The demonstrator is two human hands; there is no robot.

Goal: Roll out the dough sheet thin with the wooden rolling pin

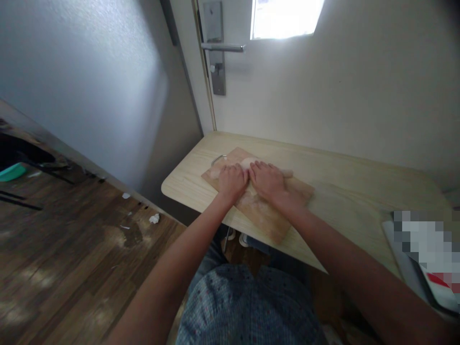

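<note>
Head view: left hand (233,179) and right hand (268,181) press flat, palms down, on what looks like pale dough (248,163) over the floured wooden board (268,218); kneading step, another firm push seems due.

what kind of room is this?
Likely a small hotel-style or dorm room: a door with a lever handle, wood-look floor, and a light table holding a floured wooden board.

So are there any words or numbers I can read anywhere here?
None can be read. The white and red thing at the table's right edge is blurred out. The wooden board under the left hand and right hand, the dough and the door handle show no writing.
</note>
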